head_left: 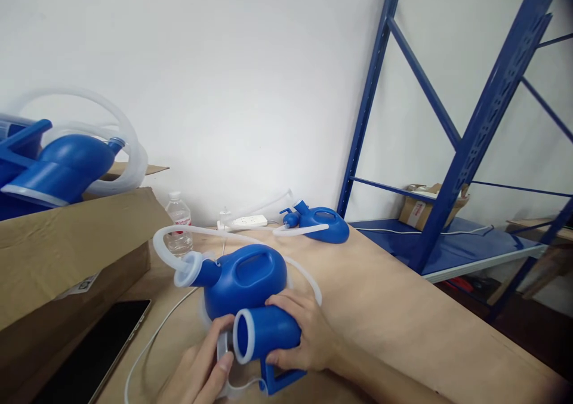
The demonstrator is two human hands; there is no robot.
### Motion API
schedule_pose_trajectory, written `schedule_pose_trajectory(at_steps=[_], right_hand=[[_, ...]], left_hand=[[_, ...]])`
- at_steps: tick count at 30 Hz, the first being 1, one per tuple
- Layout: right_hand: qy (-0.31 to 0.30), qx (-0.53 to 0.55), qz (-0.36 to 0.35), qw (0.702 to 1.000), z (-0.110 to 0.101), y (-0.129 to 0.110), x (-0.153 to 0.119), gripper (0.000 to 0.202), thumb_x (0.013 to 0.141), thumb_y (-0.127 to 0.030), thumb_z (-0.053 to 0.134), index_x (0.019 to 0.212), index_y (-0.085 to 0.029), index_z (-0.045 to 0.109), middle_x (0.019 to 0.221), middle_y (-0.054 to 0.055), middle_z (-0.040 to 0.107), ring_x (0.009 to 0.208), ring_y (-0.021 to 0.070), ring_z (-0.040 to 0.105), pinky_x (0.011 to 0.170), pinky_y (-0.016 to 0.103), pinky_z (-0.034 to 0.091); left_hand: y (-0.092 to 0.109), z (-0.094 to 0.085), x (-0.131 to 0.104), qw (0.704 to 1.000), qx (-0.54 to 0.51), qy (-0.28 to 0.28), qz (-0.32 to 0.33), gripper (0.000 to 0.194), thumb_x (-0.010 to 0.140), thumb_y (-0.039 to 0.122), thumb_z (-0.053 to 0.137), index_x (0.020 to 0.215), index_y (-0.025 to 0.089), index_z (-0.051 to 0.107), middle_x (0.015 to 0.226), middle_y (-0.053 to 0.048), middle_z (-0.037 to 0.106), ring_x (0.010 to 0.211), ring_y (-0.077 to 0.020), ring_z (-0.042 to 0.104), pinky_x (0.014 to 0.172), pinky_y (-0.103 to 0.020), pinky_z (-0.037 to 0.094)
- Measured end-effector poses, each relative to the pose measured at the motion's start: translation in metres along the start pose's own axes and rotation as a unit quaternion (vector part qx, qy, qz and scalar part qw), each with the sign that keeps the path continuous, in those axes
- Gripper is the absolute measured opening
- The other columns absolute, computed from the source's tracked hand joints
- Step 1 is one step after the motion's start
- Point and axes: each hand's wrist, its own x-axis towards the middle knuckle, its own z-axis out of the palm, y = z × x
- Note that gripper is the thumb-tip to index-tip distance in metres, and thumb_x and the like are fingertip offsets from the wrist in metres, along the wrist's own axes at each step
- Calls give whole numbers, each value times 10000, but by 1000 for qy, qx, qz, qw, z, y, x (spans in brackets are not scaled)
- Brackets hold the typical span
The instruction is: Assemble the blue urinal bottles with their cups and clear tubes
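Observation:
My right hand (311,332) grips a blue plastic tube-shaped piece (275,331) with a white rim and a squared handle, its mouth facing left. In my left hand (201,362) a translucent white cap (224,345) is pinched close to that mouth; a thin strap appears to run from the cap toward the handle. Just behind both hands stands a blue plastic jug (250,275) with a moulded grip. A clear hose (203,230) loops out of its white-ringed neck (187,270) and round behind it.
Left, a cardboard box (80,255) holds more blue pieces (71,165) and coiled hose (129,147). A phone (96,350), a water bottle (179,225), a power strip (246,221) and a second blue jug (324,225) lie around. Blue shelving (474,123) stands at right.

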Motion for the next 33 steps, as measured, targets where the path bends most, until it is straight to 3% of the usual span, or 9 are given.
schedule_pose_trajectory(at_steps=[5, 8, 11, 13, 15, 19, 26, 29, 33], right_hand=[[48, -37, 123, 991, -6, 9, -3, 710, 760, -670, 751, 1313, -236, 659, 1276, 141, 693, 1172, 340, 666, 1022, 484, 531], [48, -42, 154, 986, -8, 10, -1, 692, 744, -629, 780, 1303, -237, 670, 1286, 139, 691, 1186, 349, 658, 1035, 504, 526], [22, -32, 157, 987, -9, 5, -1, 699, 737, -606, 796, 1312, -230, 667, 1254, 135, 704, 1155, 339, 675, 1015, 492, 543], [11, -27, 142, 989, -7, -1, -3, 709, 727, -592, 809, 1317, -225, 665, 1243, 134, 707, 1143, 331, 681, 1015, 478, 544], [9, -26, 126, 992, -4, -9, -3, 717, 706, -584, 827, 1310, -231, 672, 1239, 130, 710, 1141, 330, 682, 1012, 459, 546], [20, -1, 130, 991, 0, -18, -3, 677, 741, -592, 800, 1302, -238, 666, 1237, 121, 711, 1135, 321, 685, 991, 442, 556], [18, -6, 96, 995, 0, -9, -4, 708, 734, -650, 779, 1286, -219, 680, 1202, 140, 718, 1086, 332, 701, 956, 460, 568], [17, -21, 76, 997, 1, -2, -5, 733, 724, -670, 773, 1281, -201, 687, 1181, 146, 725, 1064, 334, 708, 947, 456, 571], [19, -26, 51, 998, -3, 15, -7, 708, 757, -675, 737, 1271, -190, 688, 1178, 148, 734, 1064, 321, 715, 957, 447, 565]], left_hand=[[-1, -7, 16, 999, 45, 0, 18, 338, 1017, 432, 438, 1278, 277, 587, 891, -2, 760, 729, -198, 722, 665, -302, 615], [-2, -11, 20, 984, 108, 26, 136, 229, 953, 334, 522, 1121, 240, 645, 1204, -85, 728, 970, -223, 738, 768, -299, 625], [1, -9, 17, 947, 198, 70, 243, 154, 886, 227, 561, 983, 218, 680, 1429, -126, 612, 1262, -302, 624, 945, -385, 591], [4, -7, 13, 918, 240, 76, 307, 191, 874, 198, 571, 1012, 222, 701, 1398, -106, 643, 1287, -313, 605, 1003, -427, 563], [5, -3, 9, 896, 268, 85, 344, 240, 884, 234, 587, 1091, 223, 708, 1304, -101, 700, 1160, -285, 679, 958, -407, 585], [2, 5, 5, 889, 298, 112, 329, 282, 963, 394, 569, 1131, 215, 708, 1262, -148, 711, 932, -243, 753, 737, -322, 631], [1, 8, -1, 903, 298, 40, 306, 381, 1043, 278, 403, 794, 228, 687, 1204, -97, 751, 524, -141, 690, 466, -245, 542], [8, 2, -3, 917, 267, 11, 296, 401, 1045, 287, 387, 810, 238, 709, 1192, -84, 759, 499, -144, 674, 460, -263, 546], [18, -9, 0, 944, 185, -53, 268, 391, 1039, 290, 418, 765, 224, 689, 1344, -67, 696, 663, -163, 736, 620, -290, 611]])
